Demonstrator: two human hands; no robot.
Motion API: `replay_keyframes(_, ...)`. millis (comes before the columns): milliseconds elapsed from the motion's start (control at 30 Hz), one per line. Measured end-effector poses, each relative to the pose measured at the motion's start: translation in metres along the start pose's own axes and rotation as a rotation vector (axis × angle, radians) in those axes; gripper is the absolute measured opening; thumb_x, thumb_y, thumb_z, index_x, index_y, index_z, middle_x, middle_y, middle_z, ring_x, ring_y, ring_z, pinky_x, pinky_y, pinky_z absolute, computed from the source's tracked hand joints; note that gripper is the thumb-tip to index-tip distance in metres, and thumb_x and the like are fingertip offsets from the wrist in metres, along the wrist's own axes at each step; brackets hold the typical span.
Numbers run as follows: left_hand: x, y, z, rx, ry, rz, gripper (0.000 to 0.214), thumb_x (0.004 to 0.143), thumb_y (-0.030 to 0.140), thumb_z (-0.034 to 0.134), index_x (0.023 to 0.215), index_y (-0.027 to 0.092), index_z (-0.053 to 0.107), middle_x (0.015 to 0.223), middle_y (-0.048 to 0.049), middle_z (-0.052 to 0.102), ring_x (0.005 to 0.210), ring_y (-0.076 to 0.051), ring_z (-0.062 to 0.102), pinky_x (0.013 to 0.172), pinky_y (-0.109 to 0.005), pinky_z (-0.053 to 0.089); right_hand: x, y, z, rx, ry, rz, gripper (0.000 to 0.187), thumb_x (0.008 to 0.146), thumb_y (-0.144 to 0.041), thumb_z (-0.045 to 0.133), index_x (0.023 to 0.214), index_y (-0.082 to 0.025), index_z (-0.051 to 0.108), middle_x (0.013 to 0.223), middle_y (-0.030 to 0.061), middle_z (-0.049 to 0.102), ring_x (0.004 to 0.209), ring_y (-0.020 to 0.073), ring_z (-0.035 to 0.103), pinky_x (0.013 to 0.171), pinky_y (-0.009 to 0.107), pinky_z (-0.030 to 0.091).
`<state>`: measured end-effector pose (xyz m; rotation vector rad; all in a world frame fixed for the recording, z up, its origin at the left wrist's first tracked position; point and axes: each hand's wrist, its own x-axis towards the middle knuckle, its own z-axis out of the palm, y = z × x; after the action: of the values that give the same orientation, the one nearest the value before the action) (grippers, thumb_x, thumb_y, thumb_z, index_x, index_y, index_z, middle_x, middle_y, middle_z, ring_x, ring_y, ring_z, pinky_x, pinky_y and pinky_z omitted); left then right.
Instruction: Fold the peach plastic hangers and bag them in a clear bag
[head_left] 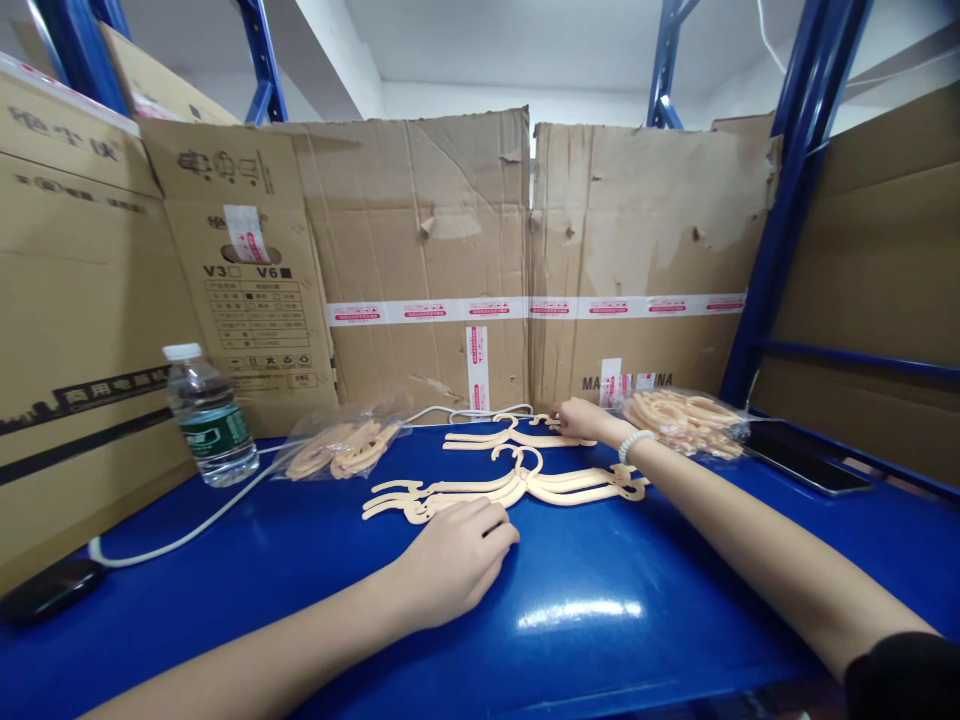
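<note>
Several cream-coloured plastic clothes hangers lie on the blue tabletop point(585, 640). The nearer clothes hangers point(577, 492) overlap in a stack, hooks pointing away from me. Just in front of their left arms rests my left hand point(461, 560), its fingers curled inward; its palm side is hidden, so I cannot see what it holds, if anything. Farther back lies another clothes hanger point(480, 440). My right hand point(585, 420) reaches to its right end, with the fingers closed on it. A beaded bracelet point(635, 445) circles the right wrist.
Clear bags of hangers sit left point(345, 448) and right point(682, 420). A water bottle point(210, 420) stands at left, near a white cable point(180, 540) and a black object point(52, 588). A phone point(806, 462) lies right. Cardboard panels point(420, 250) wall the back.
</note>
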<state>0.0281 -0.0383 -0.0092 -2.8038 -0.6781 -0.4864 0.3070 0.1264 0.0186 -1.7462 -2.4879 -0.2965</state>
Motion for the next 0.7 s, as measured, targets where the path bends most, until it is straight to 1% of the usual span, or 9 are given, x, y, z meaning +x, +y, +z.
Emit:
replay_keyframes(100,-0.002,0.004,-0.002,-0.084,0.02,-0.019,0.021,0.089,0.011,0.041,0.099,0.017,0.058,0.094,-0.0067,0.062,0.086,-0.021,0.058,0.077,-0.035,0.047,-0.001,0.003,-0.01,0.041,0.048,-0.003,0.026,0.074,-0.006,0.061,0.098,-0.012,0.071,0.085,0.0131,0.072,0.087,0.024,0.067,0.072,0.026,0.047)
replay_keyframes(167,-0.003,0.008,-0.004,-0.217,0.042,-0.059,0.02,0.088,0.011,0.044,0.099,0.018,0.059,0.096,-0.0058,0.063,0.088,-0.02,0.059,0.08,-0.033,0.047,-0.003,0.005,-0.02,0.082,0.096,-0.007,0.03,0.072,-0.004,0.057,0.096,-0.013,0.072,0.081,0.0124,0.072,0.084,0.024,0.067,0.07,0.025,0.045)
replay_keyframes(300,-0.002,0.02,-0.009,-0.531,0.075,-0.18,0.019,0.083,0.011,0.051,0.097,0.019,0.061,0.095,-0.0035,0.065,0.088,-0.017,0.059,0.08,-0.03,0.048,-0.007,0.003,-0.046,0.219,0.217,-0.026,0.027,0.074,-0.006,0.053,0.093,-0.012,0.07,0.078,0.009,0.071,0.078,0.0212,0.066,0.069,0.025,0.045)
replay_keyframes(367,0.0,0.023,-0.013,-0.678,0.076,-0.275,0.021,0.08,0.01,0.052,0.095,0.019,0.063,0.093,-0.0028,0.066,0.084,-0.017,0.06,0.076,-0.03,0.049,-0.011,-0.004,-0.061,0.318,0.269,-0.047,0.023,0.077,-0.009,0.052,0.094,-0.011,0.067,0.078,0.0081,0.07,0.075,0.0191,0.066,0.068,0.025,0.047)
replay_keyframes(433,0.003,0.024,-0.015,-0.836,0.058,-0.384,0.021,0.079,0.012,0.053,0.096,0.019,0.063,0.093,-0.0035,0.067,0.083,-0.017,0.061,0.073,-0.029,0.049,-0.019,-0.017,-0.074,0.429,0.284,-0.089,0.018,0.081,-0.015,0.051,0.096,-0.011,0.062,0.077,0.0071,0.069,0.07,0.0163,0.067,0.065,0.025,0.05)
replay_keyframes(500,0.005,0.023,-0.016,-1.011,0.039,-0.495,0.021,0.077,0.016,0.056,0.098,0.018,0.062,0.095,-0.0055,0.067,0.084,-0.017,0.061,0.073,-0.029,0.049,-0.03,-0.035,-0.081,0.633,0.255,-0.157,0.014,0.084,-0.022,0.054,0.094,-0.013,0.058,0.076,0.0055,0.068,0.067,0.0148,0.067,0.064,0.025,0.054)
replay_keyframes(567,0.007,0.02,-0.015,-1.192,0.057,-0.603,0.027,0.076,0.024,0.061,0.102,0.016,0.059,0.096,-0.0072,0.065,0.082,-0.018,0.061,0.072,-0.029,0.049,-0.045,-0.056,-0.08,1.075,0.15,-0.239,0.019,0.077,-0.029,0.066,0.085,-0.015,0.056,0.073,0.0041,0.067,0.069,0.0169,0.068,0.065,0.029,0.057)
replay_keyframes(633,0.009,0.018,-0.014,-1.34,0.133,-0.701,0.039,0.076,0.034,0.066,0.109,0.017,0.055,0.099,-0.0081,0.062,0.077,-0.017,0.062,0.069,-0.03,0.05,-0.064,-0.079,-0.071,1.355,0.024,-0.271,0.028,0.069,-0.033,0.076,0.078,-0.016,0.055,0.07,0.0026,0.066,0.07,0.0179,0.069,0.063,0.029,0.058)
replay_keyframes(700,0.011,0.017,-0.012,-1.42,0.242,-0.784,0.046,0.076,0.044,0.067,0.111,0.018,0.053,0.101,-0.0082,0.06,0.075,-0.017,0.062,0.066,-0.03,0.05,-0.083,-0.1,-0.058,1.479,-0.036,-0.271,0.032,0.067,-0.035,0.078,0.077,-0.016,0.055,0.07,0.0027,0.068,0.066,0.0167,0.068,0.061,0.029,0.058)
